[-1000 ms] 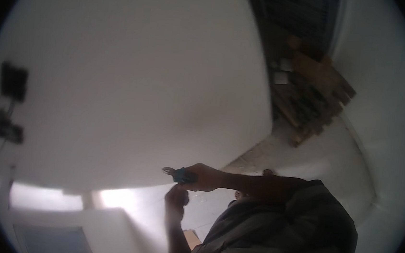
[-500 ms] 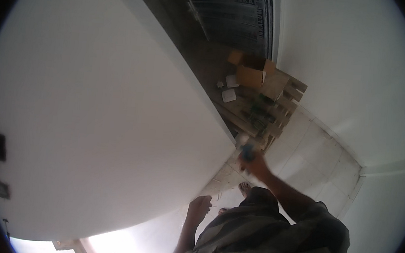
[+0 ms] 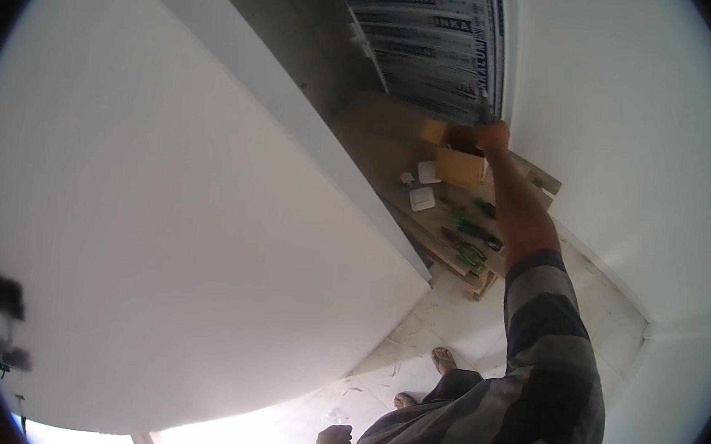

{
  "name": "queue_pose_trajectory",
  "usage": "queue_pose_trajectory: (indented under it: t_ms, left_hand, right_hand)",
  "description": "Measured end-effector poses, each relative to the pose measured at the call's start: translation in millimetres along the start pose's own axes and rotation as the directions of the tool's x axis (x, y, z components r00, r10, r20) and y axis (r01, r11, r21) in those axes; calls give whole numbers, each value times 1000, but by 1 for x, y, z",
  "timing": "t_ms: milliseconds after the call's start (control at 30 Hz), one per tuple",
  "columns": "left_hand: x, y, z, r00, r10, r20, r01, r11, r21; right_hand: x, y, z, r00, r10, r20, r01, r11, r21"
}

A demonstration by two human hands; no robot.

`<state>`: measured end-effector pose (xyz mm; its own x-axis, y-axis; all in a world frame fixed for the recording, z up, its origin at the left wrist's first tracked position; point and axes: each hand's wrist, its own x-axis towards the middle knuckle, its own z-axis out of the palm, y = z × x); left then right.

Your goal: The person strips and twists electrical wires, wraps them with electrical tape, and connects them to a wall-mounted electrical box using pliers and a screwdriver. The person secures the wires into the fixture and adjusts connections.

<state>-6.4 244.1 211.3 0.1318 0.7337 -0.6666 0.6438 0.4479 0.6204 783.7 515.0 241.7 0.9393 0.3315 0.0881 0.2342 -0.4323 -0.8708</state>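
Note:
My right hand [image 3: 492, 135] reaches far out, its fingers closed around a dark slim tool [image 3: 484, 108] whose exact kind I cannot make out. The hand is over the right edge of an open cardboard box [image 3: 459, 169]. Close to my body, my left hand [image 3: 334, 437] is closed. A faint clear shape shows just above it, and whatever the fingers hold is too unclear to name. Below the box lie green-handled pliers [image 3: 466, 249] and other green-handled tools [image 3: 480, 231]. Two white square plates [image 3: 422, 198] rest left of them.
A wooden pallet [image 3: 549, 181] carries the box and tools. A large white wall [image 3: 204, 209] fills the left, its corner pointing toward the pallet. Behind stands a door panel [image 3: 438, 52] in printed film. Another white wall [image 3: 618, 118] is at right, above pale floor tiles [image 3: 481, 334].
My right hand has moved forward from near the wall's corner to the box, its arm now stretched out. My left hand appears lower in the picture, still closed.

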Motion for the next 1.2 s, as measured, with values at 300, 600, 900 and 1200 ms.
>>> queue_pose_trajectory:
  t_ms: [300,600,900,1200]
  left_hand:
    - [-9,62,-37,962,160,-223,-113,971,209]
    - [-130,268,-223,-3,630,-776,-343,729,593]
    - [-202,380,-309,-563,687,-460,-243,395,886]
    - [-204,425,-311,-633,719,-287,-346,69,936]
  right_hand:
    - [-58,246,8,550,-794,259,826,471,-310]
    - [-389,256,-1,546,303,782,-685,699,207]
    - [-495,101,-11,332,3,943,-411,900,141]
    - [-508,20,-28,451,-206,869,-268,897,352]
